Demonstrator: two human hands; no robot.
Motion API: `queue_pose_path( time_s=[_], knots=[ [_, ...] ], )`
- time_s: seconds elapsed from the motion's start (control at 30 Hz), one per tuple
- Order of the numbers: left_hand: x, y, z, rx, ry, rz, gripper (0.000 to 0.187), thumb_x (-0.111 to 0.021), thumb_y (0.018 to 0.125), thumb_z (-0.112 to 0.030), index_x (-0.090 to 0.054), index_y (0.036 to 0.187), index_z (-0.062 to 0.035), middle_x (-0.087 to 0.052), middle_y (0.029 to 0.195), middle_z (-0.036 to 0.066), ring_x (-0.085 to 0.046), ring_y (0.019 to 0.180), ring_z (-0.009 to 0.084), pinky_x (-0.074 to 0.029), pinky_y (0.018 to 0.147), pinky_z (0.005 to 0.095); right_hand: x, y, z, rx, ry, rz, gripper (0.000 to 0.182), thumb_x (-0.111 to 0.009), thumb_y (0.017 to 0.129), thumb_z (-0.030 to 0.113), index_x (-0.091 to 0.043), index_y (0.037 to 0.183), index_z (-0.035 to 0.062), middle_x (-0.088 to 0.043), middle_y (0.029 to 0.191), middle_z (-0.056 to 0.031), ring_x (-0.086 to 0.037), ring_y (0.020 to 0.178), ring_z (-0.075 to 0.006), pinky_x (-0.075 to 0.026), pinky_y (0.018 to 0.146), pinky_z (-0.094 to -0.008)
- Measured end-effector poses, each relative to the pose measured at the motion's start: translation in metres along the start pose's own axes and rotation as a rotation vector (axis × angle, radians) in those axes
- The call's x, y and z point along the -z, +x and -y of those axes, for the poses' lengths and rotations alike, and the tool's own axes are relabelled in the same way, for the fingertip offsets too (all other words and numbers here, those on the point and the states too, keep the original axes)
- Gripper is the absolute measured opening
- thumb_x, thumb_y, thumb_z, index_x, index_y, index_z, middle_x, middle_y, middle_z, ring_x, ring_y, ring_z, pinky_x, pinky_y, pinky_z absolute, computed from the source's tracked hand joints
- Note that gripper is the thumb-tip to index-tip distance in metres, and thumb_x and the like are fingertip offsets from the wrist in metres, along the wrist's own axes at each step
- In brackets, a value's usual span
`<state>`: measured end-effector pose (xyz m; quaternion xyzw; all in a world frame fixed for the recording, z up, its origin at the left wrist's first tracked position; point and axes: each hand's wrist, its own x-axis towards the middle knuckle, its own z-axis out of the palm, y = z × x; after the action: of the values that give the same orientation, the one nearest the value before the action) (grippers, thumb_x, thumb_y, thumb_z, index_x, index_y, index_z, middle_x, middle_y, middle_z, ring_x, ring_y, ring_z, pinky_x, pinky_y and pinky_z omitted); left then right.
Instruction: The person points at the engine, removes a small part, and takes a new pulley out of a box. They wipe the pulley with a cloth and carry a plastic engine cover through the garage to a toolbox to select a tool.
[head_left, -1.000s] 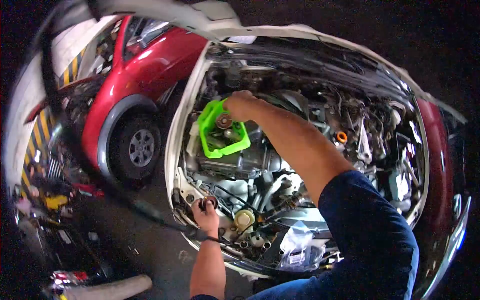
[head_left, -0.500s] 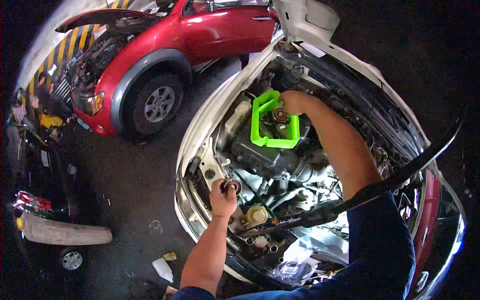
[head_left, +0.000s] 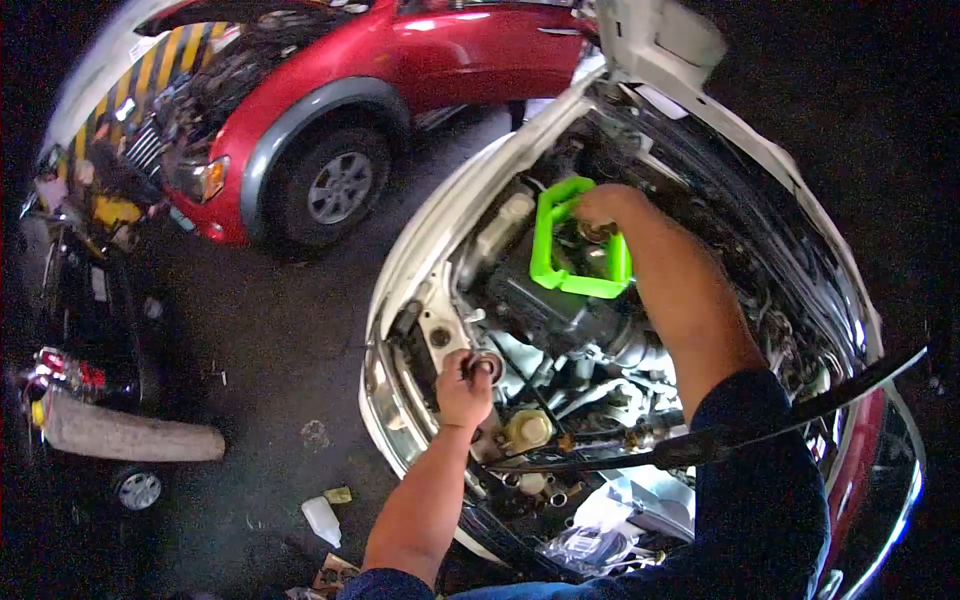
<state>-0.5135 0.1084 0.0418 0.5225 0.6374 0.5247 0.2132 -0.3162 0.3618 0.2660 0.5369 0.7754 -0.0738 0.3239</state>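
My left hand [head_left: 465, 392] is closed around a round, ring-shaped metal part [head_left: 487, 367], above the front edge of the engine bay. Further back, my right hand [head_left: 612, 208] reaches into a bright green tray [head_left: 541, 245] with its fingers curled over another round metal part [head_left: 597, 231], partly hidden beneath them. The tray rests on top of a black box-shaped engine cover [head_left: 545, 305]. Below my left hand sits a yellowish reservoir [head_left: 529, 429] with a cap.
The white car's raised hood [head_left: 660, 45] and a dark bar [head_left: 720, 445] cross the space by my right arm. Clear plastic wrapping [head_left: 600, 530] lies at the near side. A red pickup [head_left: 340, 70] stands beyond; a white bottle [head_left: 321, 520] lies on the floor.
The view has shifted, so the scene sits a little further right. My right hand has moved from the tray's rim inward over the round part. My left hand keeps its hold.
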Motion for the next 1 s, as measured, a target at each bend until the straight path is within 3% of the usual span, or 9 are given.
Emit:
queue_pose_path(
  time_s=[0.03, 0.1, 0.13, 0.2, 0.3, 0.4, 0.6, 0.8, 1.0],
  knots=[
    [0.003, -0.001, -0.013, 0.077, -0.08, 0.017, 0.029, -0.064, 0.079, -0.021, -0.054, 0.102, -0.0052, -0.065, 0.083, 0.016, -0.064, 0.074, 0.0352, -0.052, 0.067, 0.0397, 0.015, -0.021, 0.022, -0.146, 0.102, 0.036, 0.043, -0.044, 0.09, 0.041, -0.065, 0.108, 0.0072, -0.066, 0.103, -0.0145, -0.064, 0.088, -0.0274, -0.049, 0.08, -0.0403],
    [0.009, -0.001, -0.023, 0.092, -0.029, 0.02, 0.027, -0.064, 0.081, -0.019, -0.054, 0.102, -0.0074, -0.066, 0.081, 0.013, -0.066, 0.071, 0.0286, -0.053, 0.066, 0.0369, -0.02, 0.04, -0.008, -0.156, 0.225, -0.065, 0.045, -0.045, 0.089, 0.045, -0.066, 0.106, 0.0088, -0.067, 0.096, -0.0146, -0.065, 0.083, -0.0261, -0.05, 0.076, -0.04],
    [0.008, 0.0, -0.017, 0.105, -0.103, 0.069, 0.028, -0.065, 0.081, -0.019, -0.054, 0.103, -0.0073, -0.066, 0.08, 0.012, -0.066, 0.072, 0.0272, -0.053, 0.066, 0.0362, -0.006, 0.033, -0.003, -0.249, 0.288, 0.126, 0.049, -0.046, 0.087, 0.049, -0.066, 0.106, 0.0093, -0.067, 0.096, -0.0148, -0.065, 0.08, -0.0254, -0.051, 0.075, -0.0397],
    [0.005, 0.001, -0.014, 0.116, -0.089, 0.066, 0.028, -0.063, 0.08, -0.023, -0.053, 0.101, -0.0066, -0.066, 0.081, 0.015, -0.067, 0.075, 0.0315, -0.053, 0.07, 0.0385, 0.002, 0.012, 0.013, -0.294, 0.361, 0.004, 0.047, -0.047, 0.087, 0.048, -0.065, 0.111, 0.0114, -0.064, 0.111, -0.0159, -0.064, 0.093, -0.0275, -0.049, 0.082, -0.0401],
    [0.013, 0.002, -0.019, 0.065, -0.031, 0.052, 0.032, -0.063, 0.078, -0.018, -0.052, 0.105, -0.0043, -0.063, 0.089, 0.02, -0.064, 0.081, 0.0374, -0.051, 0.073, 0.0415, -0.004, 0.017, 0.006, -0.122, 0.101, -0.12, 0.043, -0.045, 0.089, 0.045, -0.064, 0.113, 0.0139, -0.062, 0.114, -0.0152, -0.062, 0.1, -0.0282, -0.048, 0.084, -0.0406],
    [0.009, 0.002, -0.017, 0.063, -0.096, 0.033, 0.033, -0.063, 0.078, -0.016, -0.051, 0.105, -0.0038, -0.063, 0.089, 0.02, -0.063, 0.081, 0.0381, -0.05, 0.072, 0.0425, -0.035, 0.079, -0.038, 0.05, -0.116, -0.016, 0.044, -0.045, 0.091, 0.046, -0.066, 0.11, 0.0131, -0.064, 0.109, -0.0147, -0.063, 0.096, -0.029, -0.049, 0.083, -0.0402],
    [0.013, 0.004, -0.024, 0.069, -0.074, 0.045, 0.032, -0.063, 0.077, -0.015, -0.051, 0.105, -0.0043, -0.062, 0.088, 0.019, -0.063, 0.08, 0.0386, -0.05, 0.071, 0.0429, -0.016, 0.042, -0.01, -0.277, 0.299, -0.067, 0.047, -0.059, 0.083, 0.051, -0.069, 0.101, 0.0087, -0.068, 0.099, -0.0138, -0.064, 0.086, -0.025, -0.05, 0.075, -0.0394],
    [0.008, 0.002, -0.017, 0.021, -0.075, 0.021, 0.031, -0.063, 0.077, -0.014, -0.051, 0.104, -0.0044, -0.062, 0.088, 0.019, -0.064, 0.079, 0.0374, -0.051, 0.07, 0.0417, -0.032, 0.047, -0.015, -0.241, 0.273, -0.22, 0.044, -0.061, 0.081, 0.05, -0.07, 0.099, 0.0102, -0.069, 0.093, -0.0133, -0.065, 0.083, -0.0243, -0.05, 0.074, -0.0391],
    [0.009, 0.0, -0.019, 0.089, -0.093, 0.035, 0.028, -0.064, 0.081, -0.017, -0.054, 0.103, -0.0042, -0.063, 0.086, 0.018, -0.064, 0.078, 0.0345, -0.051, 0.069, 0.0384, -0.053, 0.096, -0.061, -0.012, 0.145, -0.13, 0.045, -0.056, 0.082, 0.053, -0.07, 0.1, 0.0139, -0.069, 0.094, -0.0124, -0.064, 0.083, -0.0246, -0.049, 0.077, -0.0397]
  ],
)
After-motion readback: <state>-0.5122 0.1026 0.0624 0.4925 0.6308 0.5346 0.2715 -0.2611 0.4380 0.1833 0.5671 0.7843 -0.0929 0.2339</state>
